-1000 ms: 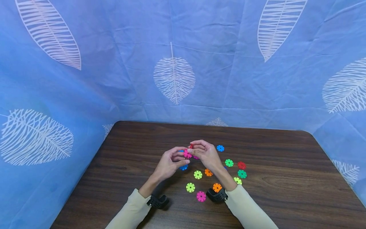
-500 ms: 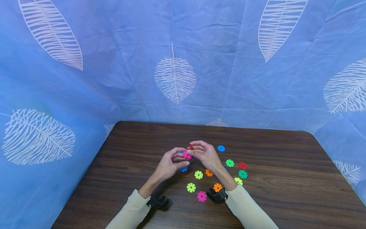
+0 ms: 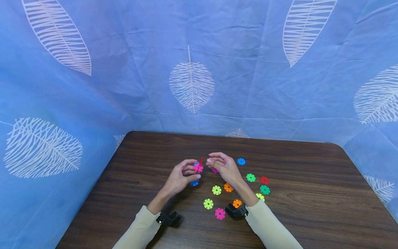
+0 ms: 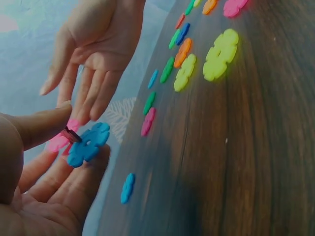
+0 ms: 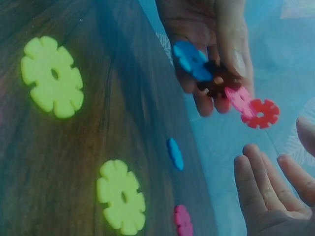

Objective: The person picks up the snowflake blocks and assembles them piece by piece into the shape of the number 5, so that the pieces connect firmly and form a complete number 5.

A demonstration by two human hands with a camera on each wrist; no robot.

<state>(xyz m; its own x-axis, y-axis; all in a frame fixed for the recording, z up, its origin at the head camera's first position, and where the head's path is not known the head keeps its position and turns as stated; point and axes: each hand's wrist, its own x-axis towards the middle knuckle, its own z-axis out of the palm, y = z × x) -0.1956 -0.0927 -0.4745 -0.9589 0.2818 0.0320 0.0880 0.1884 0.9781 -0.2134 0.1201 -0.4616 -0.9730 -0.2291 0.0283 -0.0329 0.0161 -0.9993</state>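
Observation:
A small chain of interlocked notched plastic discs is held up by my left hand. In the right wrist view it runs from a blue disc through a dark brown disc and a pink disc to a red disc at the free end. The left thumb pinches the brown disc against the fingers. Just right of the chain, my right hand hovers with its fingers loosely extended, holding nothing and apart from the red disc.
Loose discs lie on the dark wood table, among them yellow, orange, green, red, pink and blue ones. A blue leaf-patterned cloth hangs behind the table.
My right hand has let go of the disc chain. The left hand has shifted slightly left with the chain, opening a gap between the two hands.

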